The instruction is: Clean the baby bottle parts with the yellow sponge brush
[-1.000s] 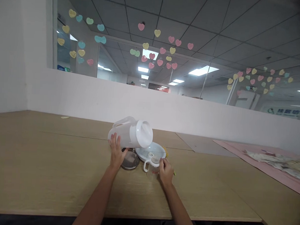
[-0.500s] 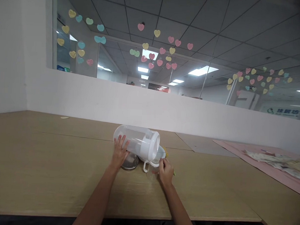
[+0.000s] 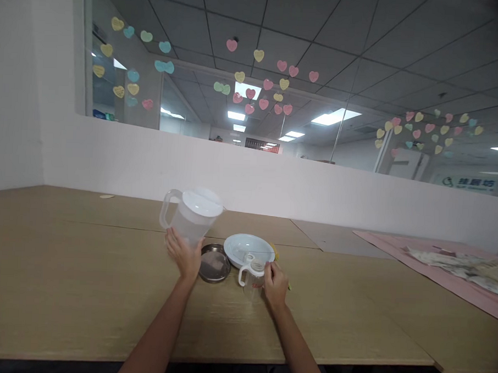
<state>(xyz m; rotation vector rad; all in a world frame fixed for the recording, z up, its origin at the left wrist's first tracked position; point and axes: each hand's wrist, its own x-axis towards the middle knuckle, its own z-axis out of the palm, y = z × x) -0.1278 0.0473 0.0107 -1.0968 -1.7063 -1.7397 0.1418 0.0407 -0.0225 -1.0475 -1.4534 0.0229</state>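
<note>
A translucent plastic pitcher [image 3: 192,220] with a white lid is in my left hand [image 3: 184,255], slightly tilted and above the table. Its handle points left, away from my fingers, which wrap round its lower body. On the right, a small clear glass jug [image 3: 253,281] with a white handle and white rim band stands on the table. My right hand [image 3: 275,284] is closed at the jug's right rim, its fingertips pinching there. Red lettering shows on the jug's side. Just behind it lies a pale blue-white bowl [image 3: 235,244], and to its left a round metal tray [image 3: 215,265].
Something yellow [image 3: 276,251] shows partly behind the bowl. On the right of the wooden table [image 3: 104,290], a pink sheet [image 3: 398,259] bears papers, with a grey sheet [image 3: 333,238] beside it. A white wall [image 3: 192,165] with a window bounds the back.
My left hand has moved the pitcher left and turned it from lying sideways over the jug to nearly upright. The bowl and metal tray now show more fully. My right hand has stayed at the jug.
</note>
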